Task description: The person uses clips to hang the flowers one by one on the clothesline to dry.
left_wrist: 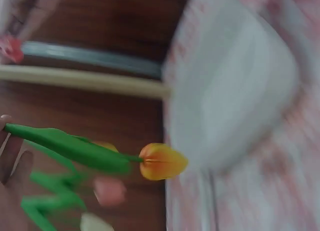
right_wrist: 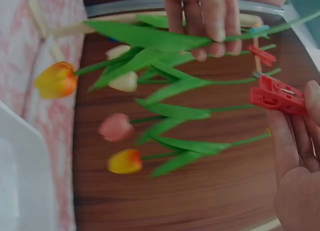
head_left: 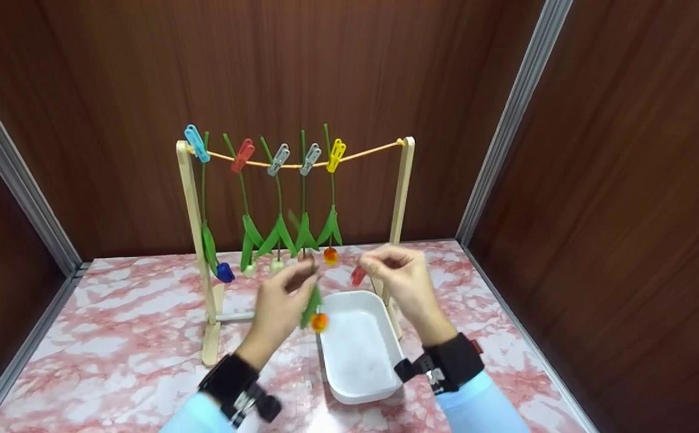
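Observation:
My left hand (head_left: 283,300) pinches the stem of an artificial tulip (head_left: 320,323) with a yellow-orange bloom and green leaves. The bloom hangs downward, beside a white tub. To its right, my right hand (head_left: 406,282) holds a red clothespin (right_wrist: 277,95) between thumb and fingers. Both hands are in front of a cord (head_left: 370,150) strung between wooden posts. Upside down along it hang a blue tulip (head_left: 225,272), two whitish ones, a pink one (right_wrist: 116,127) and a yellow-orange one (head_left: 331,256). Blue, red, grey and yellow clothespins (head_left: 336,156) fasten their stems.
The white rectangular tub (head_left: 361,349) sits on the pink marbled tabletop (head_left: 115,349), near the right wooden post (head_left: 402,192). A left post (head_left: 192,204) stands opposite. Dark wood-grain panels (head_left: 325,60) with metal edge strips enclose the back and sides.

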A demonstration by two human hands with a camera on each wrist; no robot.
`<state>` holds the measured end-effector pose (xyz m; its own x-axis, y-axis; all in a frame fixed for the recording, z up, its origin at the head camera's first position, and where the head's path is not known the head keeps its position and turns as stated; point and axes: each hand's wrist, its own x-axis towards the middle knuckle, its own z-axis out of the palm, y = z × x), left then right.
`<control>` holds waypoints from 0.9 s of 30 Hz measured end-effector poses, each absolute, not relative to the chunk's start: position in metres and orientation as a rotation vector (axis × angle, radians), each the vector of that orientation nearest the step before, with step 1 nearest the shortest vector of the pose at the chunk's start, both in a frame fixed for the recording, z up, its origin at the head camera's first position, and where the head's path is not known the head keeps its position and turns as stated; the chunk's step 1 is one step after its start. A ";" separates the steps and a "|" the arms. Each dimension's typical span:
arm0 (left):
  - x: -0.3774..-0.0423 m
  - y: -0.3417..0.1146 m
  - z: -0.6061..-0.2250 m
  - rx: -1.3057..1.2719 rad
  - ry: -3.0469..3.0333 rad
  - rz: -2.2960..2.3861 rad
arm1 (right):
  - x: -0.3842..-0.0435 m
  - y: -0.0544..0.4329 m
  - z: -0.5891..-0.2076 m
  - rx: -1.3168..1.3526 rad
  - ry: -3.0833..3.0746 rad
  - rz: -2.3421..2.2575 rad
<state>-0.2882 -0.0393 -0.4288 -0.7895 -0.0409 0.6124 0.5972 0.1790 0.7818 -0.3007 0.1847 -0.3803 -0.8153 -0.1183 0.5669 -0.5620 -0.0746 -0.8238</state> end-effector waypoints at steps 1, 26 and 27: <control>-0.292 -0.032 -0.419 -0.520 -1.941 -1.715 | -0.303 0.187 -0.373 0.735 -1.858 1.941; -0.389 0.060 -0.334 -0.447 -2.018 -1.760 | -0.401 0.180 -0.210 0.537 -1.722 1.842; -0.391 0.061 -0.334 -0.441 -2.018 -1.761 | -0.404 0.177 -0.208 0.519 -1.744 1.825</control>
